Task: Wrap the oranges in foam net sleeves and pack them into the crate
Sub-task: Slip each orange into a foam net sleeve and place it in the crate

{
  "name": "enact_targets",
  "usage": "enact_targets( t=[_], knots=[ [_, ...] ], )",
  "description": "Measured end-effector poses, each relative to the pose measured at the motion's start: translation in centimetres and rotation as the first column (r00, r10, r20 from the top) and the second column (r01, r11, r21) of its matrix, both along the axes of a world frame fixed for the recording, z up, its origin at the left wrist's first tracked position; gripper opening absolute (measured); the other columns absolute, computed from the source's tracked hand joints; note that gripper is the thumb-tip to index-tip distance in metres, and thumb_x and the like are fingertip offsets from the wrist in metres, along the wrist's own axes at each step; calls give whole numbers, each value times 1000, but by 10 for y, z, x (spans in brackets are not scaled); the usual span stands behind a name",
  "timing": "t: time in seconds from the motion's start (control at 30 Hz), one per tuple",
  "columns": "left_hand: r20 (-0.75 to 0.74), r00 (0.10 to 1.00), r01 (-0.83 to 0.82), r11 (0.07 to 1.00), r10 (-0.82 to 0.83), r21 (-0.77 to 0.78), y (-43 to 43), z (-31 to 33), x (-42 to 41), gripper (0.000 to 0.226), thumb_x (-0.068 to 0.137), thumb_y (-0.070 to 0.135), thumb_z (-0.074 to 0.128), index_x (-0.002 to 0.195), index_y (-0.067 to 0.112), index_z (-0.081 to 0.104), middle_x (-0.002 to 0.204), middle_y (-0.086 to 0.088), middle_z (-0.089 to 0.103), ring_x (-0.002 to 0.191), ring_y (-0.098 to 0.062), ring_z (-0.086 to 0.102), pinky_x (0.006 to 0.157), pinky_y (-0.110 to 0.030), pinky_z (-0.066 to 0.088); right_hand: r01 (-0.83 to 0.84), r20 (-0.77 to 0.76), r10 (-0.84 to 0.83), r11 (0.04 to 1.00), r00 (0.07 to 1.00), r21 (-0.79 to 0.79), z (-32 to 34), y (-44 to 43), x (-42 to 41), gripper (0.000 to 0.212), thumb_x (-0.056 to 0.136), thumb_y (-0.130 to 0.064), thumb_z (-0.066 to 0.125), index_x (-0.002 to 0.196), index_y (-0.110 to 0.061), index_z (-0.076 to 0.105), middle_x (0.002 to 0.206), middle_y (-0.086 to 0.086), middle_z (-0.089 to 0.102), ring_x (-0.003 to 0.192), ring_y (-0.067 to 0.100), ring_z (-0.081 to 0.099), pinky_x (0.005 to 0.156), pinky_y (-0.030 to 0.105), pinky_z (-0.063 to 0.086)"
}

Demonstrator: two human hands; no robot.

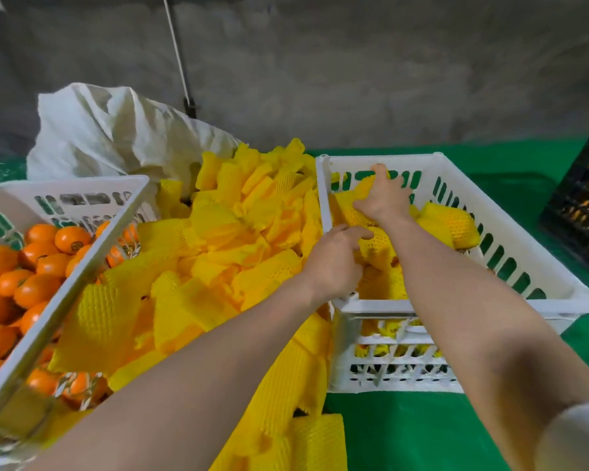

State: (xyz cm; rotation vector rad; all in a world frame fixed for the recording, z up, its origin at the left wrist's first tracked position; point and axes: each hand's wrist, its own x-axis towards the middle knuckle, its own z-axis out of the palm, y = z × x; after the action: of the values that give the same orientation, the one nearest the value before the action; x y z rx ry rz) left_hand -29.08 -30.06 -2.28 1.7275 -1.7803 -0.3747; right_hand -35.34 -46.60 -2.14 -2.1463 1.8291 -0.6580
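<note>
Both my hands reach into the white crate on the right, which holds several oranges wrapped in yellow foam net sleeves. My right hand lies with spread fingers on a wrapped orange near the crate's far left corner. My left hand has its fingers curled on another wrapped orange at the crate's left wall. A second white crate at the left is full of bare oranges. Between the crates lies a big heap of loose yellow sleeves.
A white sack stands behind the sleeve heap. A black crate with oranges sits at the far right edge. The table has a green cover. A grey wall and a thin pole are behind.
</note>
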Motion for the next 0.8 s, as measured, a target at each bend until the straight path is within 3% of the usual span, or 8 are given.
enact_targets(
  t=[0.07,0.2,0.3,0.43,0.5,0.6,0.7,0.8],
  knots=[
    [-23,1000,5,1000,-6,-20,1,0,1,56,76,-7,62,129,10,56,105,-13,60,102,-24,52,74,-18,34,-7,-61,5,999,998,-36,-8,-1,6,72,85,-32,65,141,-24,21,145,28,22,126,50,32,100,48,34],
    [-42,999,-3,999,1,-46,5,-1,2,48,80,-4,64,125,9,58,107,-12,57,82,-16,48,70,-14,33,-2,-37,-2,992,999,-125,-8,7,10,78,87,-41,61,146,-26,13,155,19,-7,141,46,3,110,57,21],
    [-139,990,-38,995,25,-93,17,-3,1,30,89,1,58,119,3,62,115,-14,55,92,-18,56,78,-10,35,-74,43,89,962,995,-264,1,18,7,62,90,-34,57,141,-15,30,152,19,16,139,38,16,109,52,25],
    [-162,986,24,994,-41,-103,42,3,9,28,91,7,59,118,0,61,116,-17,57,105,-25,56,91,-28,44,-274,-6,304,850,953,-451,13,45,13,31,89,-20,56,115,-2,57,128,19,50,124,34,40,103,39,31],
    [-214,976,5,993,-31,-121,55,9,18,28,88,5,62,116,0,61,112,-18,60,102,-26,58,89,-30,46,-331,38,424,757,905,-563,23,71,25,23,88,-13,57,105,2,62,117,21,57,116,36,48,99,38,33],
    [-283,959,-68,976,6,-208,79,20,41,7,83,-1,64,90,-1,64,94,-16,66,90,-27,61,78,-29,47,-324,135,574,624,808,-711,34,122,50,15,83,-7,56,88,4,66,97,22,65,98,37,60,89,39,43],
    [-171,985,-33,962,-15,-272,116,28,78,3,80,1,67,83,2,65,88,-10,66,87,-22,59,75,-33,48,-323,201,660,582,724,-746,38,168,72,18,85,-10,52,83,2,66,88,17,66,87,33,63,81,30,42],
    [-59,998,-5,956,-13,-293,162,31,125,11,84,9,66,95,9,67,95,-1,65,90,-12,59,74,-21,47,-404,208,739,555,641,-728,36,207,99,14,86,-7,55,86,3,65,88,16,66,86,31,63,79,31,44]
  ],
)
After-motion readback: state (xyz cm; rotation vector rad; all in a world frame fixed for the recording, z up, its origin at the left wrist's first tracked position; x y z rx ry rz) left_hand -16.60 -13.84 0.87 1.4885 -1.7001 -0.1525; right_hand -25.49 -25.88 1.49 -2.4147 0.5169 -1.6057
